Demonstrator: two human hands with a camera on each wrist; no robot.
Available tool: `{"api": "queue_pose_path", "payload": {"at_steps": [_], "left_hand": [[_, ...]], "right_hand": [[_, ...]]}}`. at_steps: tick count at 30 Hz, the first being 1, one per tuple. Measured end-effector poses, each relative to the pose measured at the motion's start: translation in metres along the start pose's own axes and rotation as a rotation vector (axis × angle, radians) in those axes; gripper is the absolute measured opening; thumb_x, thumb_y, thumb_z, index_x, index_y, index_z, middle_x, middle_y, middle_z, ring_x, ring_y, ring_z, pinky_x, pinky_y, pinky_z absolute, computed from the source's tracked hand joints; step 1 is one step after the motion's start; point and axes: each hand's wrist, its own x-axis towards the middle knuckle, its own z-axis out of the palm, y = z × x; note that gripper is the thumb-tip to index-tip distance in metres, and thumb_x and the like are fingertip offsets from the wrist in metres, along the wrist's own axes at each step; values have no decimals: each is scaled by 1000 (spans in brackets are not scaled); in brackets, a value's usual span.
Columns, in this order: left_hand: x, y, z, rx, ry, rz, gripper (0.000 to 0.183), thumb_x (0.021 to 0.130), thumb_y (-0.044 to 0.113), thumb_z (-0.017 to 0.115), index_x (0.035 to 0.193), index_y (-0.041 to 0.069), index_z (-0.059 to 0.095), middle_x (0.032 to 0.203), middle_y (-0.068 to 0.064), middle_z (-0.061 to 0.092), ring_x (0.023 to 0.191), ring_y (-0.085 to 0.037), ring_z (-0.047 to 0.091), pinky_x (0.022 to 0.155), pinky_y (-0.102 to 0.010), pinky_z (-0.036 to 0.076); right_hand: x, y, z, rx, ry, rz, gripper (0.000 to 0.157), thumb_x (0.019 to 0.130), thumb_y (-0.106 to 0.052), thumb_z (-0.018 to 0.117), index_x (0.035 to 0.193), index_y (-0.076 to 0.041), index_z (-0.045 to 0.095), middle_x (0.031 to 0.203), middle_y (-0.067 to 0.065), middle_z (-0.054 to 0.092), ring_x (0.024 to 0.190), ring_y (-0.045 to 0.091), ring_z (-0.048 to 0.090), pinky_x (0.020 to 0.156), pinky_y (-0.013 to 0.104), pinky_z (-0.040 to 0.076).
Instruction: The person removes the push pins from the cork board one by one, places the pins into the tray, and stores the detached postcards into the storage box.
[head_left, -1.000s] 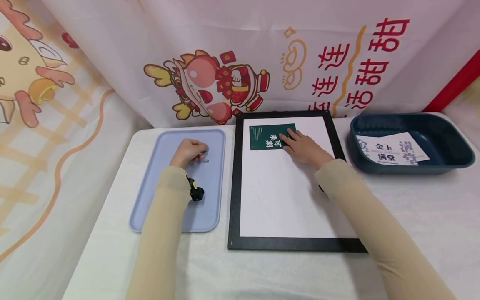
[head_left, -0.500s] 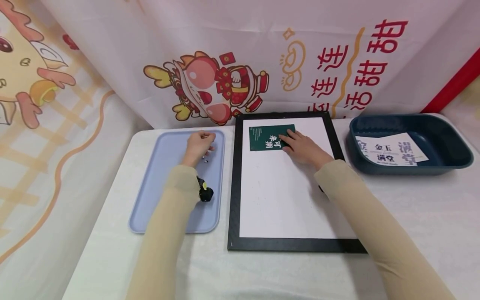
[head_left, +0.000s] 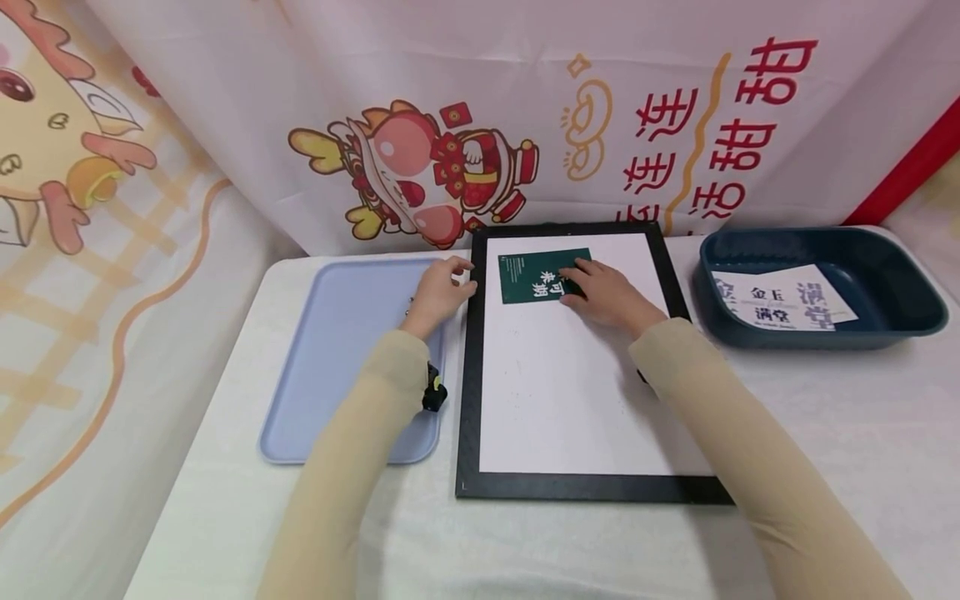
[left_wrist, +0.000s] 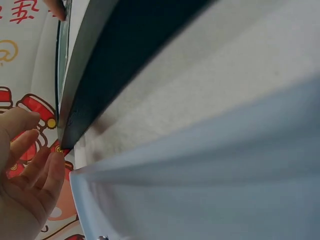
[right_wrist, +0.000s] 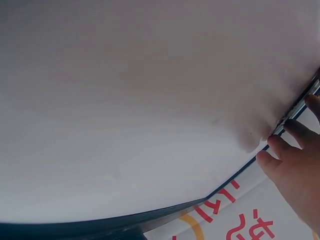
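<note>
My right hand (head_left: 606,293) rests its spread fingers on the right end of a green card (head_left: 521,279) with white characters. The card lies near the top of a white board (head_left: 555,400) with a black frame. In the right wrist view its fingertips (right_wrist: 275,142) meet the board's surface. My left hand (head_left: 441,292) is over the tray's upper right corner, its fingertips near the frame's left edge. In the left wrist view the left hand's fingers (left_wrist: 37,165) are bent, and I cannot tell whether they hold something small. Small shiny pieces (head_left: 408,312) lie beside the left wrist.
A light blue tray (head_left: 330,375) lies left of the board. On the right stands a dark blue basin (head_left: 892,292) with printed white cards (head_left: 787,308) inside. A printed cloth (head_left: 555,108) hangs right behind the board.
My left hand has moved right, from above the small pieces in the tray to the board's left edge. The right hand stays on the card, which has hardly moved.
</note>
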Motion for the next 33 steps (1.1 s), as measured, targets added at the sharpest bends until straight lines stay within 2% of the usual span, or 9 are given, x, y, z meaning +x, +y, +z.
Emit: {"api": "queue_pose_path", "payload": {"at_steps": [6,12,19,25,30,33], "left_hand": [[-1,0,0,67,-66,22,43,93,22,61,133,9,51,140,-16,44,123,-31,49,102,-45,43],[-3,0,-2,137,-158,23,54,92,27,63,140,10,45,152,-14,31,140,-31,33,114,-47,31],[-1,-1,-3,186,-228,42,56,94,28,59,144,11,40,154,-13,28,143,-31,28,116,-46,28],[1,-2,-1,188,-247,43,57,94,29,59,145,12,40,154,-13,28,142,-30,31,115,-45,30],[2,-2,1,188,-257,40,58,94,29,58,146,13,38,155,-12,26,139,-30,34,113,-45,33],[2,-2,0,185,-255,40,58,94,29,58,146,13,38,154,-12,27,136,-30,38,112,-44,35]], "right_hand": [[0,-2,-1,1,20,1,57,98,-32,51,146,-6,36,153,27,25,141,46,23,117,56,19],[1,-3,-3,-2,22,-7,58,97,-33,53,146,-6,37,152,27,28,140,46,25,116,56,20],[4,-1,-2,7,27,-11,58,96,-35,55,145,-6,38,150,26,30,138,46,28,115,57,22],[4,1,-3,6,11,44,68,95,-41,56,147,-5,33,154,27,20,141,47,21,114,59,22],[6,5,-4,3,-41,69,79,95,-45,54,151,-2,21,158,26,5,145,45,10,117,58,16],[8,9,-4,0,-77,62,81,95,-47,51,153,-3,15,159,25,2,146,45,5,118,57,12]]}}
